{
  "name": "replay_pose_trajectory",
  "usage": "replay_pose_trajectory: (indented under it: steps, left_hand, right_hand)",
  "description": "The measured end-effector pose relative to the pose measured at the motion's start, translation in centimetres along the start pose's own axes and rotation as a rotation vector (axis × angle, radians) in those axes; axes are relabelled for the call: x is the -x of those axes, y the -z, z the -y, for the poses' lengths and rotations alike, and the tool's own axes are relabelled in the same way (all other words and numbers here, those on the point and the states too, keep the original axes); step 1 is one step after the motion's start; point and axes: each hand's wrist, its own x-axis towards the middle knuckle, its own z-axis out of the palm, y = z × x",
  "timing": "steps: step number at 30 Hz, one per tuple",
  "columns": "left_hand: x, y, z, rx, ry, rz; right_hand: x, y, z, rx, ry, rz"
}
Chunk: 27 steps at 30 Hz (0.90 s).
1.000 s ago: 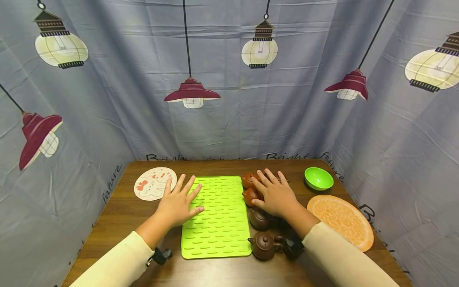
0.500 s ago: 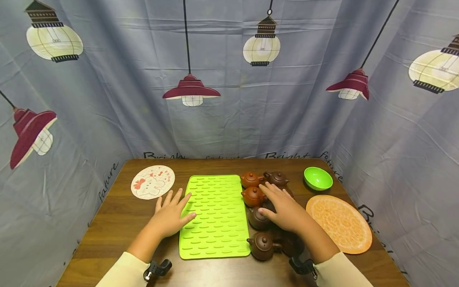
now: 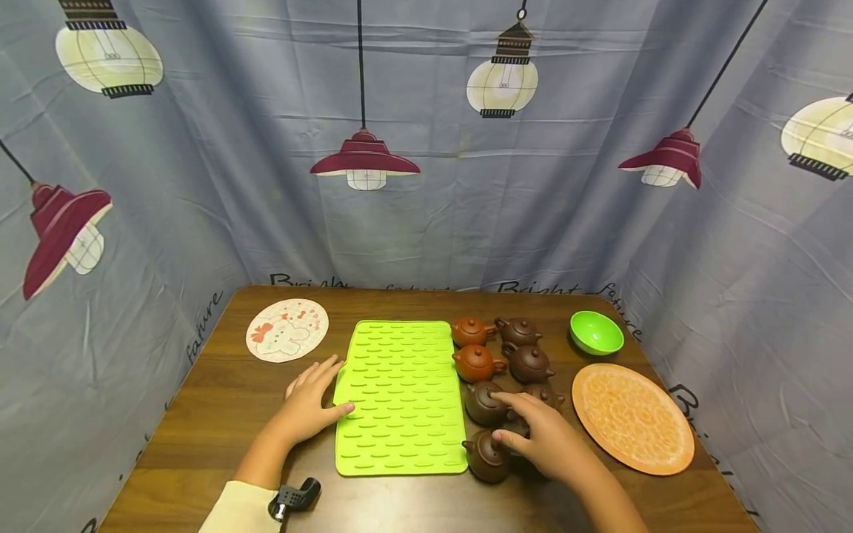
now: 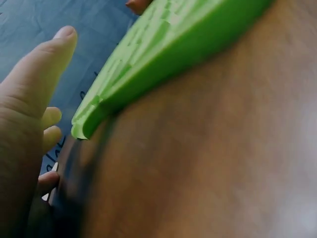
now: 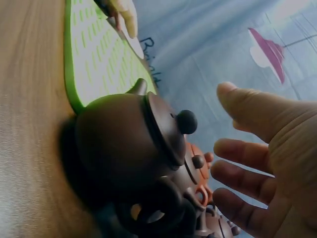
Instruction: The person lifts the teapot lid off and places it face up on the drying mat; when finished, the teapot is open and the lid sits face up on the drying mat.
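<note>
Teapots [image 3: 484, 411] on wooden table [image 3: 213, 422], lamp-print curtain [image 3: 426, 237] behind — left hand [image 3: 309, 406], right hand [image 3: 543, 435] both spread, empty.

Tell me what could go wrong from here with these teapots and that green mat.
The right hand is close to the front teapot, so a careless move might knock its lid loose. The dark teapot behind it stands close, so a bump could jostle both. The left hand is at the left edge of the green mat; shifting that might nudge the teapots along its right edge.
</note>
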Motion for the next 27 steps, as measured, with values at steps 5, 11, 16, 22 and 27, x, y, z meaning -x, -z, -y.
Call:
replay_pose_trajectory:
  steps: [5,11,16,22,27]
  left_hand:
    - [0.0,0.3,0.2,-0.025,-0.035,0.064]
    - [0.3,0.5,0.5,-0.049,-0.065,0.121]
    - [0.9,0.3,0.5,-0.049,-0.036,0.149]
    - [0.9,0.0,0.5,-0.057,-0.043,0.131]
    - [0.7,0.0,0.5,-0.067,-0.050,0.129]
  right_hand:
    - [0.7,-0.5,-0.2,0.002,0.022,0.027]
    - [0.9,-1.4,-0.6,-0.008,0.101,0.050]
    - [1.1,-1.7,-0.8,-0.015,0.147,0.065]
    - [1.1,-1.9,-0.9,-0.052,0.148,0.056]
    - [1.0,-2.0,-1.0,-0.057,0.116,0.063]
